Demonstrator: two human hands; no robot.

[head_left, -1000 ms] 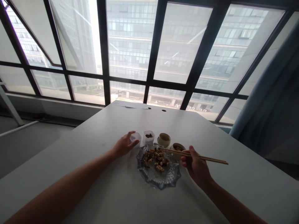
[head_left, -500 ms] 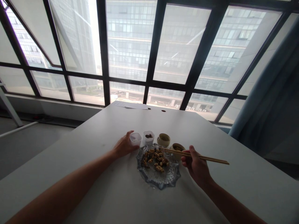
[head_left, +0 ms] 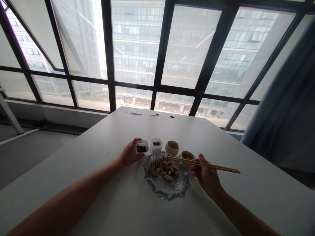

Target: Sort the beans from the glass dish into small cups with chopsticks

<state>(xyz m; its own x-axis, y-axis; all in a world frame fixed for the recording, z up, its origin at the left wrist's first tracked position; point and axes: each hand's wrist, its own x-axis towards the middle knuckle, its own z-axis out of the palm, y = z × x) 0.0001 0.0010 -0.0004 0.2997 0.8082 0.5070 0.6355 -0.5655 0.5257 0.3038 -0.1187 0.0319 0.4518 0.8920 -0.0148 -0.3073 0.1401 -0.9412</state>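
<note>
My left hand (head_left: 130,152) is closed round a small white plastic cup (head_left: 145,151), tilted so that dark pieces (head_left: 141,149) show inside. In my right hand (head_left: 206,173) is a pair of chopsticks (head_left: 221,168). Their tips lie over the far part of a scalloped glass dish (head_left: 169,193), above a mix of nuts and brown dried pieces (head_left: 163,165). A second white plastic cup (head_left: 156,148) with dark bits stands behind the dish. To its right is a small tan ceramic cup (head_left: 172,149). Another ceramic cup (head_left: 187,154), partly behind the chopsticks, holds brown pieces.
Everything stands on a white table (head_left: 108,203). At its far end are sheets of paper (head_left: 137,111) and two dark round holes. Large framed windows rise behind the table, and a blue curtain (head_left: 278,98) hangs at the right.
My left hand has tipped the white plastic cup toward me, and the dark pieces inside now show. My right hand and the chopsticks have barely moved.
</note>
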